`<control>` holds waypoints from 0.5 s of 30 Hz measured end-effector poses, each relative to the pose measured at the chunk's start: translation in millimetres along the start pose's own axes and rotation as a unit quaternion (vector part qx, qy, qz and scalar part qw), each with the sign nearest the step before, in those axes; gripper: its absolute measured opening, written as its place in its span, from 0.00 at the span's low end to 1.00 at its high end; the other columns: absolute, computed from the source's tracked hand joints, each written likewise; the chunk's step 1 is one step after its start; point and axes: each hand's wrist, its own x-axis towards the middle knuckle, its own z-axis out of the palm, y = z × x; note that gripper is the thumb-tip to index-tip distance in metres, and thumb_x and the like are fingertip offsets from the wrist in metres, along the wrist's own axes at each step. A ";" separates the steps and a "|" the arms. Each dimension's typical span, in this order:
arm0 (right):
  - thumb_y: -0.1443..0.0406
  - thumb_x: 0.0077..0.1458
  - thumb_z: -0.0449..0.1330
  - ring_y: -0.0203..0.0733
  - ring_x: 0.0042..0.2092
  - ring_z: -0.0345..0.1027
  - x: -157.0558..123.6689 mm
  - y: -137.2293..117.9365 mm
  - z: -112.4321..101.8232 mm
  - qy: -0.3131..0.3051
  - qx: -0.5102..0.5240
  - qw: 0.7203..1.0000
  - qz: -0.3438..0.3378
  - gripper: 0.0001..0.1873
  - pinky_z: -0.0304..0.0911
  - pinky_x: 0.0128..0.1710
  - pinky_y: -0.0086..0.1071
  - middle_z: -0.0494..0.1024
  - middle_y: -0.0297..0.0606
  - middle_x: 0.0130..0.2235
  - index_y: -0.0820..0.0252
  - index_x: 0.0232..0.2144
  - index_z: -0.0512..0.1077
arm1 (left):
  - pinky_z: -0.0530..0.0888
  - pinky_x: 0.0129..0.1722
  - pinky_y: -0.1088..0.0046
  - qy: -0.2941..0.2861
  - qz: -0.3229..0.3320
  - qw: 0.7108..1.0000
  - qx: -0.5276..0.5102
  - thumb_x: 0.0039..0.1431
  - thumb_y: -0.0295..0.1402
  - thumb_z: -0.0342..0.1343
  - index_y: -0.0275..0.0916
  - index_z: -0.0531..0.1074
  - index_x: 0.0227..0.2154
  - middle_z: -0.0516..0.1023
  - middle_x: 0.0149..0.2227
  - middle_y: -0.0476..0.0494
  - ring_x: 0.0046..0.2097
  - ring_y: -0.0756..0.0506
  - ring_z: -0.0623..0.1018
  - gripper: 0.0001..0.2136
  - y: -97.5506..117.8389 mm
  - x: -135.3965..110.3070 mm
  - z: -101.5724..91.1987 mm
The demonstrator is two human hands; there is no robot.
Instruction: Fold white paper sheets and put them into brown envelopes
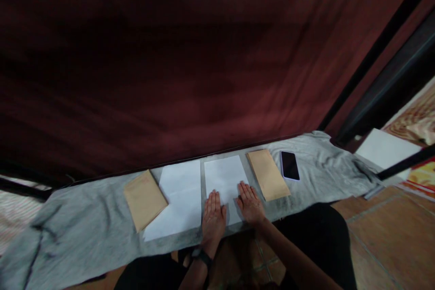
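Note:
My left hand [213, 217] lies flat with fingers stretched out on the near edge of a white sheet of paper [224, 176]. My right hand [250, 203] rests palm down beside it on the same sheet, fingers apart. Neither hand holds anything. A second white sheet [180, 199] lies to the left. A brown envelope [144, 199] overlaps that sheet's left side. Another brown envelope [268, 174] lies just right of my right hand.
Everything lies on a grey cloth [84, 231] over a low surface. A dark phone [290, 165] sits right of the envelope. A dark red curtain [170, 77] hangs behind. White paper [387, 149] lies at far right on the tiled floor [390, 235].

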 end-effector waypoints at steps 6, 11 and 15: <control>0.59 0.70 0.46 0.53 0.67 0.57 -13.0 6.4 -4.5 0.021 -0.024 0.999 0.037 0.30 0.52 0.65 0.47 0.64 0.52 0.66 0.70 0.68 0.55 | 0.65 0.65 0.52 0.014 -0.027 1.000 0.000 0.69 0.34 0.43 0.30 0.48 0.70 0.60 0.68 0.30 0.70 0.37 0.60 0.29 8.0 -15.1 -14.5; 0.61 0.70 0.44 0.49 0.69 0.53 -13.8 -23.4 -9.9 0.003 0.014 1.000 -0.028 0.28 0.50 0.67 0.46 0.61 0.46 0.68 0.64 0.69 0.55 | 0.61 0.67 0.54 -0.033 -0.016 0.999 0.002 0.67 0.27 0.39 0.31 0.52 0.69 0.58 0.70 0.35 0.71 0.40 0.57 0.27 36.8 -10.1 -13.5; 0.59 0.70 0.46 0.47 0.68 0.55 -24.3 -27.0 -13.7 -0.002 0.042 0.997 -0.067 0.27 0.53 0.66 0.45 0.64 0.45 0.67 0.61 0.67 0.58 | 0.63 0.66 0.53 -0.062 0.006 0.998 -0.002 0.67 0.30 0.42 0.33 0.53 0.69 0.59 0.69 0.34 0.70 0.39 0.59 0.27 34.7 -16.8 -13.8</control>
